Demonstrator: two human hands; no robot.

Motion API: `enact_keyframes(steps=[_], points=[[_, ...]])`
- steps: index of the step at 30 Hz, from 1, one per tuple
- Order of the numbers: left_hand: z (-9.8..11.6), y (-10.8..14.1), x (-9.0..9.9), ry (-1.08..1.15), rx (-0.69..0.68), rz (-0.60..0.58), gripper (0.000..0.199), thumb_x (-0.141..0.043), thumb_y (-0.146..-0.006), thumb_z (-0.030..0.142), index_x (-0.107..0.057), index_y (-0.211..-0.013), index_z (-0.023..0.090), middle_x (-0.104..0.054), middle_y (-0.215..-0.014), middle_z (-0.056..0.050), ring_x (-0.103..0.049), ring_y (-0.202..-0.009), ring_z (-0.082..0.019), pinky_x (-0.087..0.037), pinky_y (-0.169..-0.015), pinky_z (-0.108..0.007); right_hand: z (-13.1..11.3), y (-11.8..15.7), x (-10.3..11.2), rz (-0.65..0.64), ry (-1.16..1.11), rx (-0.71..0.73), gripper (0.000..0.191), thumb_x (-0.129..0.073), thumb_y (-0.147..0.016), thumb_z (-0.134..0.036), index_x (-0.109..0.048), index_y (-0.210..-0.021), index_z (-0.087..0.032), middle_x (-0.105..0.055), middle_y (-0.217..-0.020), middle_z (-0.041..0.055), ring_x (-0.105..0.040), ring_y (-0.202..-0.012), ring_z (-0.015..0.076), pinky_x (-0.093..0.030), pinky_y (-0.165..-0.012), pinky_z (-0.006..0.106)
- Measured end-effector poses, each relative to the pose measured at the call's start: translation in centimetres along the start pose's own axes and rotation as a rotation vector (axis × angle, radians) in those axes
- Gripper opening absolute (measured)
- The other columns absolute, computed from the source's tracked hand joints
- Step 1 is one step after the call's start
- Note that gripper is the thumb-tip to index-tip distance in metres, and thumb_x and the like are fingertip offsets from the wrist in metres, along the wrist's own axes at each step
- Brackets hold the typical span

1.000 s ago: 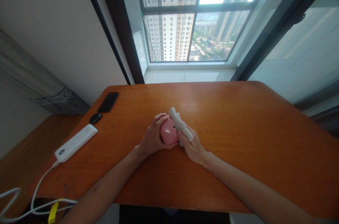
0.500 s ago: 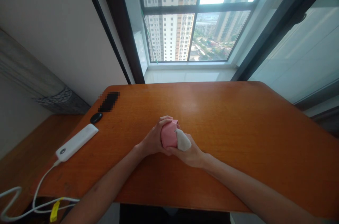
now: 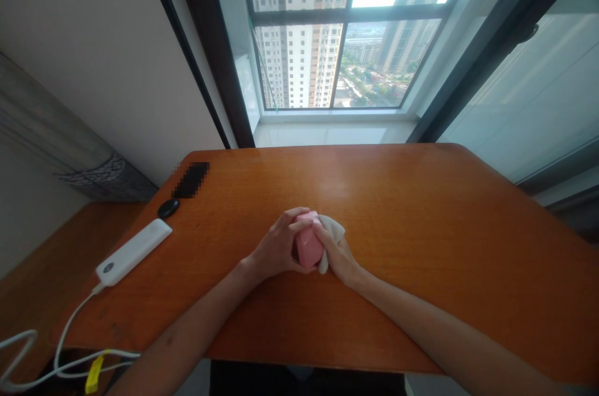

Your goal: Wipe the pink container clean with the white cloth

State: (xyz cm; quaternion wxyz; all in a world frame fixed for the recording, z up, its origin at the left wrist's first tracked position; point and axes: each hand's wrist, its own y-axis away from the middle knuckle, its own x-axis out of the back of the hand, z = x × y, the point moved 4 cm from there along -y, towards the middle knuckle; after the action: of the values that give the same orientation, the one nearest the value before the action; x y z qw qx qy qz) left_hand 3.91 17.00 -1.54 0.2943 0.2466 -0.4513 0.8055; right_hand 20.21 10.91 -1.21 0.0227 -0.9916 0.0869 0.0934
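A small pink object is held up over the front middle of the wooden table. My left hand wraps round its left side, fingers over the top and thumb below. On its right side, my right hand grips a whitish cloth, with the thumb lying near the top of the pink object. Part of the cloth hangs down between the pink object and my right palm. The fingers of my right hand are mostly hidden behind the cloth.
A white power strip with a white cable lies at the table's left. Beyond it are a round black object and a pixelated dark item. A yellow tag hangs on the cable. A window stands behind the table.
The pink object has turned and shifted slightly right. My right hand has moved up along its side, the thumb now near its top, and the cloth has spread upward and right.
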Motion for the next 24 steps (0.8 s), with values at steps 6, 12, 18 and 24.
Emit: enact_keyframes(steps=[6, 12, 18, 24], points=[[0.51, -0.35, -0.53, 0.197, -0.021, 0.082, 0.123, -0.109, -0.060, 0.046, -0.036, -0.160, 0.037, -0.051, -0.157, -0.015, -0.061, -0.144, -0.041, -0.059, -0.116, -0.062, -0.13, 0.37, -0.57, 0.011, -0.009, 0.030, 0.062, -0.067, -0.094, -0.080, -0.078, -0.098, -0.020, -0.068, -0.081, 0.0031, -0.058, -0.071, 0.0195, -0.054, -0.064, 0.030], [0.65, -0.50, -0.21, 0.370, 0.199, -0.015, 0.112, -0.106, -0.056, 0.050, -0.043, -0.146, 0.029, -0.063, -0.142, -0.014, -0.070, -0.127, -0.038, -0.061, -0.106, -0.054, -0.19, 0.76, -0.34, -0.049, 0.066, 0.047, 0.069, -0.061, -0.092, -0.088, -0.069, -0.082, -0.020, -0.059, -0.071, 0.0017, -0.050, -0.063, 0.0175, -0.048, -0.058, 0.030], [0.62, -0.10, -0.55, 0.550, 0.423, -0.145, 0.096, -0.094, -0.072, 0.066, -0.045, -0.143, 0.024, -0.071, -0.118, -0.007, -0.070, -0.093, -0.024, -0.060, -0.081, -0.036, -0.13, 0.99, -0.46, -0.087, 0.124, -0.015, 0.076, -0.057, -0.085, -0.097, -0.057, -0.072, -0.022, -0.048, -0.063, -0.0019, -0.041, -0.060, 0.0149, -0.040, -0.054, 0.029], [0.32, 0.01, -0.10, 0.317, 0.154, -0.066, 0.125, -0.101, -0.066, 0.073, -0.035, -0.164, 0.030, -0.046, -0.167, -0.021, -0.052, -0.153, -0.046, -0.048, -0.125, -0.064, 0.63, 0.91, -0.07, 0.001, -0.024, -0.128, 0.071, -0.059, -0.086, -0.093, -0.058, -0.073, -0.023, -0.048, -0.057, -0.0012, -0.047, -0.057, 0.0176, -0.038, -0.049, 0.028]])
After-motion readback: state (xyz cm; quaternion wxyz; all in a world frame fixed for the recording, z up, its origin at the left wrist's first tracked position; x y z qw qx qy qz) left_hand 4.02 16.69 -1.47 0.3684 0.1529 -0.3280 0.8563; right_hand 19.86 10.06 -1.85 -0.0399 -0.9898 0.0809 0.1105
